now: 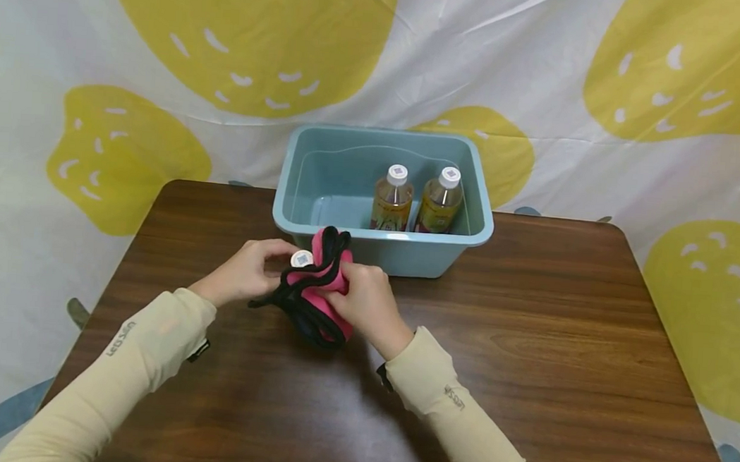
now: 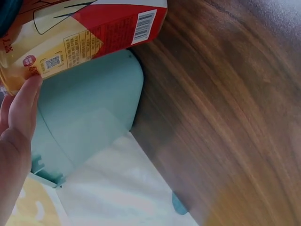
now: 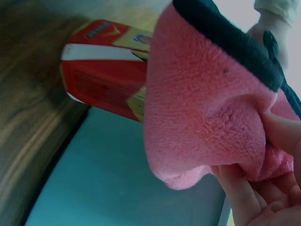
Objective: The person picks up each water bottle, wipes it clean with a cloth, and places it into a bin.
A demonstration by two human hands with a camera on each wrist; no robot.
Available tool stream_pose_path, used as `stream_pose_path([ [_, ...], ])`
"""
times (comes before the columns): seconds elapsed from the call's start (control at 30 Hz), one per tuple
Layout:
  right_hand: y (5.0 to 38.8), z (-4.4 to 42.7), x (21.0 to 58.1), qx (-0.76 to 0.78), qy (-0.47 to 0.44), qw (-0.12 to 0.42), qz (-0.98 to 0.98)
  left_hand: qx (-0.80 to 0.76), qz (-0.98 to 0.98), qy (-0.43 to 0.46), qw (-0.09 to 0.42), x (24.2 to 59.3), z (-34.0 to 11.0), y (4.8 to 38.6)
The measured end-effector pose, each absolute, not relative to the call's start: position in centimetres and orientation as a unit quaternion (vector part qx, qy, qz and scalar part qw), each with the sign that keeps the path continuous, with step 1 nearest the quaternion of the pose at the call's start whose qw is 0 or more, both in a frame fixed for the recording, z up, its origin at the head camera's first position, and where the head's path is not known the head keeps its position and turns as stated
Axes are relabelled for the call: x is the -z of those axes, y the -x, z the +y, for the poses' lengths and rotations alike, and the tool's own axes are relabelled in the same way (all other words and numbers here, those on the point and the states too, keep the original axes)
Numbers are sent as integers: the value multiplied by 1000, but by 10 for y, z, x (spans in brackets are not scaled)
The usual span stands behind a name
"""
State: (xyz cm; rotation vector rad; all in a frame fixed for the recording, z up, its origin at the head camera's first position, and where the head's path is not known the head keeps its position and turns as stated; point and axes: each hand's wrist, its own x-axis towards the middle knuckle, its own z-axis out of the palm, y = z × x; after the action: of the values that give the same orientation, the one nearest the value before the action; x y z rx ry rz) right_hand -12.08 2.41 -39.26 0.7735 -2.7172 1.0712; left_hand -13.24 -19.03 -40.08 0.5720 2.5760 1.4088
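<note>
My left hand (image 1: 249,269) holds a bottle near its white cap (image 1: 302,259), in front of the bin. In the left wrist view the bottle (image 2: 94,40) shows a red and yellow label with a barcode, and a finger lies against its shoulder. A pink cloth with black edging (image 1: 324,295) is bunched in my right hand (image 1: 369,298), pinched between thumb and fingers. The cloth (image 3: 202,103) covers part of the bottle (image 3: 106,70) in the right wrist view. Most of the bottle is hidden behind the cloth in the head view.
A light blue plastic bin (image 1: 381,253) stands at the back of the brown wooden table (image 1: 547,355). Two capped bottles stand upright in its right half: one bottle (image 1: 392,204) beside another bottle (image 1: 438,207). Behind hangs a white curtain (image 1: 254,153) with yellow fruit prints.
</note>
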Motion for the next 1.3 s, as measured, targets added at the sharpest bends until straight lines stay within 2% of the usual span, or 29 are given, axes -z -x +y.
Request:
stream_pose_path([
  [0.2, 113, 25, 400, -364, -245, 64, -896, -449, 872, -190, 52, 403, -190, 131],
  [0.73, 109, 29, 439, -391, -252, 131, -875, -474, 861, -168, 78, 402, -190, 133],
  [1.07, 113, 28, 484, -320, -228, 38, -919, -463, 868, -152, 95, 402, -191, 134],
  [1.3, 113, 31, 486, -312, -225, 36, -922, -467, 865, -153, 100, 402, -191, 135],
])
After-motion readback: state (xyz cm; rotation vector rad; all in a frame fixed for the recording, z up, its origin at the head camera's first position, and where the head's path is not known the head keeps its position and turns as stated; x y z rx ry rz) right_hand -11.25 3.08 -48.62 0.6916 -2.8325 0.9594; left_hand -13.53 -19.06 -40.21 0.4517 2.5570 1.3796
